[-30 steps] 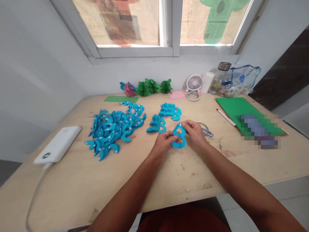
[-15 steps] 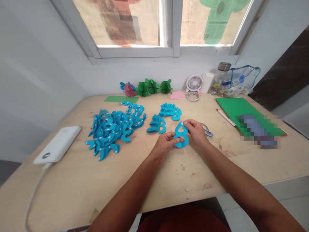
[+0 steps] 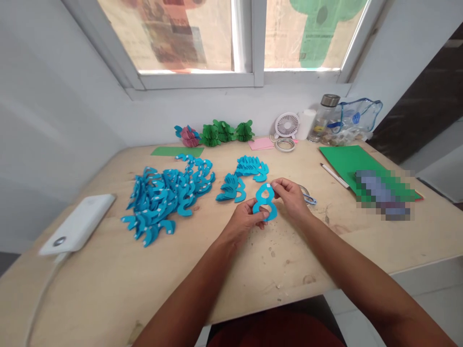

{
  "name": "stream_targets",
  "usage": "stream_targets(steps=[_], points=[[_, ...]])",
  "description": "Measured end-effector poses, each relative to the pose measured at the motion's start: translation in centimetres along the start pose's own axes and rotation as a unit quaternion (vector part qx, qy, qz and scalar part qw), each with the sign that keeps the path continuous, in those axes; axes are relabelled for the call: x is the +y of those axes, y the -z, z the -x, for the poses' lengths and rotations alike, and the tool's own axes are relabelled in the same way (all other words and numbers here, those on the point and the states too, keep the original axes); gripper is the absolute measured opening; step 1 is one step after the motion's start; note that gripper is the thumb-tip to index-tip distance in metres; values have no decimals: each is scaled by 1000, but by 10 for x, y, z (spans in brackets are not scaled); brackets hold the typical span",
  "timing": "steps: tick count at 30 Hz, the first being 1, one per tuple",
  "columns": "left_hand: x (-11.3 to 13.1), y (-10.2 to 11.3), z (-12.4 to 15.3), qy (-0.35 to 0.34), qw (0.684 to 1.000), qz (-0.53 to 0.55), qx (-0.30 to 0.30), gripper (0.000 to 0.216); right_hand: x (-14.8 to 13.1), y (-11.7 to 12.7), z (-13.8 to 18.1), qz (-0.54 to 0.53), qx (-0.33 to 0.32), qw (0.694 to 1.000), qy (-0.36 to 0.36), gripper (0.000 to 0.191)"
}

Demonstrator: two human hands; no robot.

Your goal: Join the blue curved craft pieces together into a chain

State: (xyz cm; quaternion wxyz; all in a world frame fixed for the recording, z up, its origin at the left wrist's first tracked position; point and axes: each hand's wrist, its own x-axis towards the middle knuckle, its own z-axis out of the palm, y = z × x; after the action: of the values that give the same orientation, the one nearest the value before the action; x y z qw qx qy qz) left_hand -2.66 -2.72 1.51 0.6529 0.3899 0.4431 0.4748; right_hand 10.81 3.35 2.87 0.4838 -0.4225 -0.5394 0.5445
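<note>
Blue figure-eight cutout [image 3: 265, 202]: thin paper, in a two-handed hold

White power bank [image 3: 77, 224], cable attached: at the far left of the wooden tabletop [image 3: 108, 289].

Heap of blue paper pieces [image 3: 162, 193]: loose, curved, many dotted with small white squares.

Small blue stack [image 3: 228, 188]: folded, fanned upright, behind the hands.

Left hand [image 3: 246, 221]: thumb laid over the cutout's lower ring, other fingers behind it; closed on the paper.

Larger blue stack [image 3: 249, 166]: folded like its neighbour, farther back.

The cutout itself: raised between the hands above the tabletop, two joined rings, one white square at the top. Judged very light, flexible and easily creased; not slippery. The neck between the rings is probably the weak point, liable to kink or tear under a pull. Best hold: a flat, soft pinch on the broad ring bands, clear of the white square, which may be sticky; this cannot be confirmed.

Right hand [image 3: 291, 197]: thumb and forefinger narrowed to a pinch at the upper ring's edge, next to the white square.

Blue-handled tool [image 3: 310, 199]: partly hidden by the right hand.

White pen [image 3: 334, 176]: beside the green sheet [image 3: 347, 164].
</note>
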Motion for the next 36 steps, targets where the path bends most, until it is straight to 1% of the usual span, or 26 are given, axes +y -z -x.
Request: stream_targets(steps=[3,6,8,10,12,14,16,20,23,26,32,36], points=[[0,0,-1,-5,999,18,43,30,-1,8,-6,50,21,998,30,22],[0,-1,-3,-5,995,38,96,34,3,23,-16,83,90,991,44,23],[0,-1,-3,-8,992,51,112,35,6,36,-24,110,126,985,45,22],[0,0,-4,-11,991,60,117,37,8,48,-30,161,150,974,58,20],[0,0,-3,-10,991,62,119,36,9,58,-34,269,145,950,69,18],[0,0,-3,-7,991,59,122,35,9,65,-35,386,125,912,68,16],[0,0,-3,-4,990,57,125,34,11,68,-35,472,96,874,65,17],[-1,0,-4,-5,990,57,130,34,18,68,-36,574,55,814,73,18],[-2,0,-5,-5,990,52,129,35,22,66,-36,609,48,788,77,19],[-3,1,-6,-8,990,53,127,35,25,64,-36,619,45,780,77,19],[-2,0,-6,-7,990,52,129,37,31,60,-37,605,62,789,90,15],[-1,-1,-5,-5,990,51,128,37,34,59,-38,604,73,788,96,13]])
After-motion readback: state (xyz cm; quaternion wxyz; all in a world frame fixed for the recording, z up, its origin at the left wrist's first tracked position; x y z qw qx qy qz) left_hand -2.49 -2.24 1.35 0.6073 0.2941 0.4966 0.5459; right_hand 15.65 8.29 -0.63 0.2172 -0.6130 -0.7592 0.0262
